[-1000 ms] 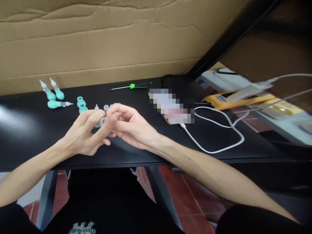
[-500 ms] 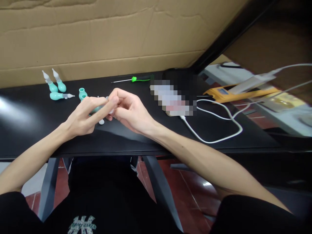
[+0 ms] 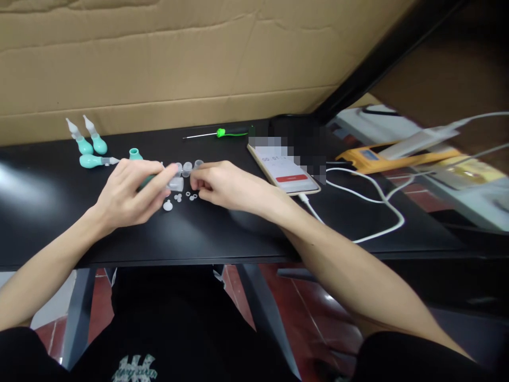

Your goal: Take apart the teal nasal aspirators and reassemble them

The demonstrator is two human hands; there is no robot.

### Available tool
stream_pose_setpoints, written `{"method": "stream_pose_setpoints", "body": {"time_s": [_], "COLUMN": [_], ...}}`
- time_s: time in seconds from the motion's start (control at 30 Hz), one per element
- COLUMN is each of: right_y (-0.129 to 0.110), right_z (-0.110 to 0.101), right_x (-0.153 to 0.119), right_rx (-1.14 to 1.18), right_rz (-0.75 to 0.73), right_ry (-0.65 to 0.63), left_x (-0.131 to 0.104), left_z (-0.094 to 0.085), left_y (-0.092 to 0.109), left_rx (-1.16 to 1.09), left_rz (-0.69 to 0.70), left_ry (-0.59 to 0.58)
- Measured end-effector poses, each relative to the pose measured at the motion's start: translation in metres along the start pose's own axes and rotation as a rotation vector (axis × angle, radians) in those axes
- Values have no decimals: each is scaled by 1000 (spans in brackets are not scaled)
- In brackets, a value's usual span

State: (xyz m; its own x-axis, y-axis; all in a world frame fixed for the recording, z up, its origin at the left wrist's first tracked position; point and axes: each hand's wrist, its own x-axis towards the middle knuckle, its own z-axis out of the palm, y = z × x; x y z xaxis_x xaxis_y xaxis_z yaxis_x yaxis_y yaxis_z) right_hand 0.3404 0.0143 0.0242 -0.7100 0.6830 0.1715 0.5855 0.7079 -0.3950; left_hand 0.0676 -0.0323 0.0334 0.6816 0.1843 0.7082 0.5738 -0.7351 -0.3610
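My left hand [image 3: 133, 192] is closed round a teal nasal aspirator bulb, mostly hidden by the fingers, with a clear tube [image 3: 176, 184] at its right end. My right hand [image 3: 218, 183] is just to the right, its fingers curled and pinched at the table; what they hold, if anything, is hidden. Beside its fingertips stand several clear cylindrical caps [image 3: 186, 168]. Small translucent rings and discs [image 3: 192, 197] lie between the hands, near a white round piece with a stub [image 3: 167, 206]. Behind my left hand an open-necked teal bulb [image 3: 135, 154] stands upright.
Several nasal aspirators [image 3: 95, 161] with clear tips lie at the left. A screwdriver [image 3: 221, 133] with a green and black handle lies at the back. At the right are a phone [image 3: 294, 172], its white cable [image 3: 392, 225] and a yellow device [image 3: 369, 156]. Cardboard [image 3: 178, 63] walls the back.
My hands have drawn apart. The right hand has gone from the clear piece at the left hand down to the small parts, uncovering caps and rings. The left hand keeps its bulb.
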Motion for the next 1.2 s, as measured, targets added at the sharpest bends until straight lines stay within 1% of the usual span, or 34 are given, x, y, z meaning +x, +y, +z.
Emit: {"method": "stream_pose_setpoints", "body": {"time_s": [0.07, 0.13, 0.3, 0.37, 0.4, 0.5, 0.57, 0.6, 0.67, 0.73, 0.8, 0.9, 0.97, 1.1, 1.2], "right_y": [-1, -4, -6, -5, -5, -9, -16, -21, -30, -38, -42, -45, -45, -47, -49], "right_z": [1, 0, -2, -3, -4, -8, -10, -10, -7, -1, 5, 10, 11, 10, 10], "right_x": [-1, -2, -7, -7, -7, -7, -7, -7, -8, -8, -8, -8, -8, -7, -8], "right_rx": [-52, -93, -123, -91, -67, 106, 336, 471, 703, 827, 849, 848, 890, 998, 1024], "right_rz": [11, 27, 52, 34, 27, 32, 39, 30, -7, -41, -43, -43, -58, -83, -86], "right_ry": [-32, -54, -65, -48, -16, 141, 206, 202, 152, 128, 156, 190, 193, 185, 190], "left_x": [2, 5, 7, 6, 5, 5, 6, 7, 7, 8, 8, 10, 12, 15, 16], "left_z": [-1, -2, -6, -6, -5, -3, -3, -3, -4, -4, -4, -3, -4, -4, -6], "left_y": [2, 2, -2, -4, -4, -3, -1, 1, 4, 7, 10, 13, 15, 17, 19], "left_rx": [44, 60, 112, 136, 149, 164, 156, 150, 146, 147, 144, 106, 67, -7, -86], "left_rz": [45, 60, 43, 27, 25, 34, 42, 46, 54, 60, 72, 82, 69, 41, 26], "left_ry": [-27, -37, -132, -172, -183, -202, -200, -198, -199, -210, -200, -135, -105, -92, -75]}}
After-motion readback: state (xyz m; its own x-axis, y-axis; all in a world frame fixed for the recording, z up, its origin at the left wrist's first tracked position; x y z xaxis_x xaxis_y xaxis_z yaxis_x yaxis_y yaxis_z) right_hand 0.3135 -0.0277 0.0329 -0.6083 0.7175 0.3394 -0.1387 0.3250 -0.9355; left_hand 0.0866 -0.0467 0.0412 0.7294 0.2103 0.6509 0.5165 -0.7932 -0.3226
